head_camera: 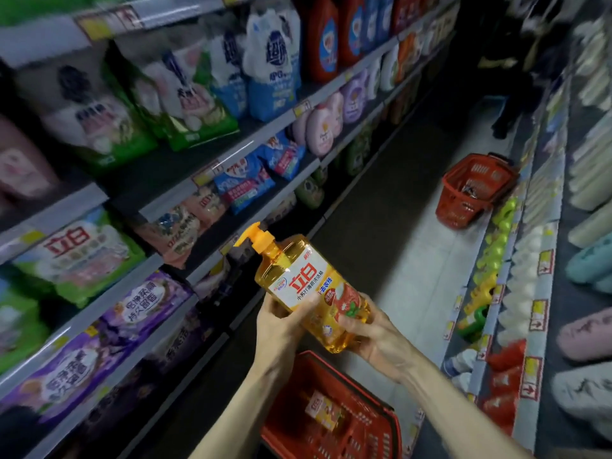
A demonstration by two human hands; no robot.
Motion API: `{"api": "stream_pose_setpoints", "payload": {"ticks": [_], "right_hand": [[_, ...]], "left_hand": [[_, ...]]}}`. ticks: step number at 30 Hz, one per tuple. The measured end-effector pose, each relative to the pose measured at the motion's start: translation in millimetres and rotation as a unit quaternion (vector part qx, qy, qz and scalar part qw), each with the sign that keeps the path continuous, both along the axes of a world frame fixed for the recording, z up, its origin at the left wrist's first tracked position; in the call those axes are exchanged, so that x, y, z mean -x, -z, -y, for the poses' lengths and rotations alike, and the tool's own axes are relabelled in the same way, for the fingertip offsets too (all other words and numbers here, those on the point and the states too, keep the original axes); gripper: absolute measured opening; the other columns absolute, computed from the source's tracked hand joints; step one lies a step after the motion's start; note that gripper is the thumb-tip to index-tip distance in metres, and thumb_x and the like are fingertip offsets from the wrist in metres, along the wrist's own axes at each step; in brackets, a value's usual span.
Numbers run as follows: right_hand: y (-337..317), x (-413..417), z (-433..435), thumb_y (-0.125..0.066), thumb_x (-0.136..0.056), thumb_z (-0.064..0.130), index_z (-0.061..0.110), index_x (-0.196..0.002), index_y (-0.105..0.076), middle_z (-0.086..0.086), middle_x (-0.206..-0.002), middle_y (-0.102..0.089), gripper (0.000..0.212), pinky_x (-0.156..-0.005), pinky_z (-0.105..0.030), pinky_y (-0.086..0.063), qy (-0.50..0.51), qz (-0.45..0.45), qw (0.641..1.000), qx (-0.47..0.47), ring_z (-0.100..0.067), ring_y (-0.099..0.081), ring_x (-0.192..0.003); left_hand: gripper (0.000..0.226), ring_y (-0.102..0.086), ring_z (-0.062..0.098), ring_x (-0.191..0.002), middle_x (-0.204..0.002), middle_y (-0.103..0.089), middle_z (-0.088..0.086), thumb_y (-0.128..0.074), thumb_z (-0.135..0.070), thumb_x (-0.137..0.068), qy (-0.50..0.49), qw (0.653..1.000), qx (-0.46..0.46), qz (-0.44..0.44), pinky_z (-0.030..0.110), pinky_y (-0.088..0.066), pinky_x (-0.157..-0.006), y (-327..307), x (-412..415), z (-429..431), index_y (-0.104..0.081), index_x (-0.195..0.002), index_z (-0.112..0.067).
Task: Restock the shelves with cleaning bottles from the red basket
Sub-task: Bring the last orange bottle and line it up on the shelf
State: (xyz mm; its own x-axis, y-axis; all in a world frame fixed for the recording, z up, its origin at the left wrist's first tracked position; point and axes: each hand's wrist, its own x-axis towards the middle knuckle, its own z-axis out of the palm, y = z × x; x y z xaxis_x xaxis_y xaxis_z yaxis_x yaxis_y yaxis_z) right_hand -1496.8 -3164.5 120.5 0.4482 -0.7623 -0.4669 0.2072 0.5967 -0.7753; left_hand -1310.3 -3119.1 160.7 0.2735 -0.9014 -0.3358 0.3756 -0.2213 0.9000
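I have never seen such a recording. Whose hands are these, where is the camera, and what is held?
No machine is here: a person wears one camera on the head, looking forward and down, so you see their own bare arms. It is a shop aisle with shelves on both sides. The left hand and the right hand both grip a yellow pump bottle, tilted, above a red basket, where another yellow bottle lies. The left shelves hold detergent bags; a second red basket stands farther down the aisle.
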Motion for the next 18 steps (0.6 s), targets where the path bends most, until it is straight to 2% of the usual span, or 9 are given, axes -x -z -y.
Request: {"api": "stream_pose_setpoints", "payload": {"ticks": [3, 6, 8, 10, 12, 15, 18], "right_hand": [[-9.5, -5.3, 9.9, -0.086, -0.079, 0.009, 0.009, -0.142, -0.05, -0.02, -0.132, -0.07, 0.074, -0.099, -0.049, -0.059, -0.093, -0.04, 0.995, 0.024, -0.039, -0.069, -0.123], [-25.4, -18.9, 23.3, -0.092, -0.075, 0.033, 0.014, -0.143, -0.052, -0.013, -0.136, -0.07, 0.081, -0.11, -0.05, -0.054, -0.186, -0.107, 0.973, 0.087, -0.029, -0.068, -0.126], [-41.3, -35.8, 30.5, -0.09, -0.071, 0.046, 0.023, -0.142, -0.054, -0.002, -0.136, -0.07, 0.083, -0.107, -0.041, -0.056, -0.23, -0.139, 0.953, 0.143, -0.017, -0.068, -0.125], [-58.3, -58.0, 34.8, -0.087, -0.073, 0.05, 0.028, -0.143, -0.054, 0.006, -0.136, -0.069, 0.081, -0.106, -0.035, -0.056, -0.27, -0.151, 0.931, 0.193, -0.01, -0.066, -0.126], [-73.7, -83.1, 35.7, -0.087, -0.078, 0.047, 0.029, -0.147, -0.052, 0.008, -0.138, -0.068, 0.079, -0.11, -0.036, -0.054, -0.303, -0.149, 0.913, 0.228, -0.009, -0.064, -0.129], [-96.8, -123.9, 27.6, -0.087, -0.079, 0.049, 0.029, -0.15, -0.048, 0.01, -0.138, -0.068, 0.084, -0.111, -0.037, -0.052, -0.341, -0.14, 0.891, 0.265, -0.008, -0.064, -0.13], [-116.8, -164.9, 9.0, -0.086, -0.076, 0.05, 0.03, -0.141, -0.055, 0.014, -0.129, -0.072, 0.074, -0.107, -0.033, -0.054, -0.353, -0.13, 0.874, 0.307, -0.005, -0.066, -0.124]], "left_hand": [[0.063, -0.078, 0.028, -0.108, -0.118, -0.079, 0.006, -0.089, -0.025, -0.071, -0.028, 1.0, -0.008, 0.007, 0.056, -0.06, -0.096, -3.8, -13.2, -8.5, -0.066, -0.128, -0.014], [0.07, -0.078, 0.028, -0.107, -0.118, -0.08, 0.007, -0.094, -0.028, -0.065, -0.056, 0.998, -0.012, 0.015, 0.055, -0.061, -0.096, -9.3, -31.2, -20.6, -0.066, -0.127, -0.015], [0.079, -0.077, 0.026, -0.11, -0.119, -0.079, 0.005, -0.095, -0.037, -0.059, -0.067, 0.997, -0.003, 0.038, 0.05, -0.062, -0.093, -15.6, -46.1, -29.8, -0.065, -0.129, -0.017], [0.084, -0.076, 0.023, -0.111, -0.121, -0.079, 0.003, -0.095, -0.042, -0.056, -0.077, 0.995, 0.008, 0.058, 0.046, -0.061, -0.094, -24.8, -63.4, -40.4, -0.064, -0.131, -0.019], [0.086, -0.076, 0.019, -0.112, -0.122, -0.078, 0.0, -0.094, -0.044, -0.056, -0.077, 0.993, 0.019, 0.083, 0.041, -0.061, -0.093, -35.3, -81.2, -52.1, -0.063, -0.132, -0.02], [0.083, -0.075, 0.014, -0.111, -0.121, -0.078, -0.006, -0.092, -0.046, -0.057, -0.079, 0.989, 0.037, 0.123, 0.028, -0.063, -0.081, -55.7, -106.8, -72.4, -0.062, -0.131, -0.025], [0.078, -0.074, 0.013, -0.114, -0.123, -0.077, -0.006, -0.092, -0.046, -0.063, -0.09, 0.979, 0.052, 0.176, 0.031, -0.063, -0.088, -78.5, -134.7, -96.2, -0.063, -0.132, -0.025]]}}
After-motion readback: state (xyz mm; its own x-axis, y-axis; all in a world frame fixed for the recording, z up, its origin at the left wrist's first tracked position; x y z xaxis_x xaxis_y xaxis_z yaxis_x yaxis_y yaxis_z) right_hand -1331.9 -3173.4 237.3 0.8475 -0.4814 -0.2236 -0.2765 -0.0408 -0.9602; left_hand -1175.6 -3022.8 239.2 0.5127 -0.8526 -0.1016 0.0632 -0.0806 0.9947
